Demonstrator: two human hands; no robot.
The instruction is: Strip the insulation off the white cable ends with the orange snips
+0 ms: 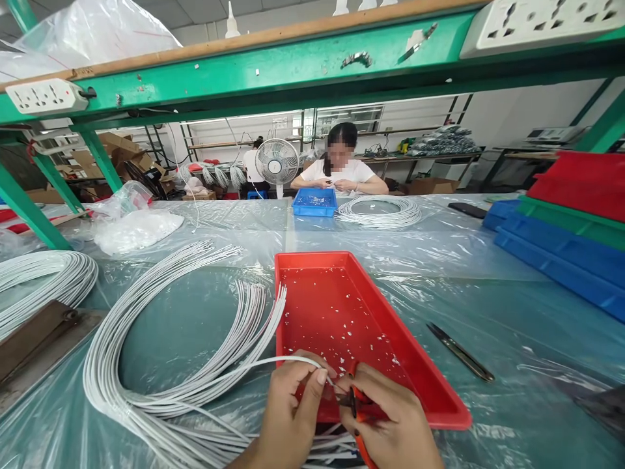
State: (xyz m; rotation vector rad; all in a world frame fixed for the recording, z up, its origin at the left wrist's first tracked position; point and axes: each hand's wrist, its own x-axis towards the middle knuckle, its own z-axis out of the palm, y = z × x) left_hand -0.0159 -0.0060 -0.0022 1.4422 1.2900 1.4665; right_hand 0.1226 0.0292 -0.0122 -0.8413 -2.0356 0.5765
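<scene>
Between the thumb and fingers of my left hand the end of a white cable is pinched. My right hand is wrapped round a pair of cutters with orange handles, whose dark jaws are close to the cable's tip. Both hands are over the near end of a red tray scattered with small white scraps. To the left lies a large coiled bundle of white cables, and the held cable runs out of it. Whether the jaws touch the cable I cannot tell.
Thread snips lie right of the tray. Stacked trays stand at the far right. Another coil and a brown metal block are at left. Across the table a person works behind a blue tray.
</scene>
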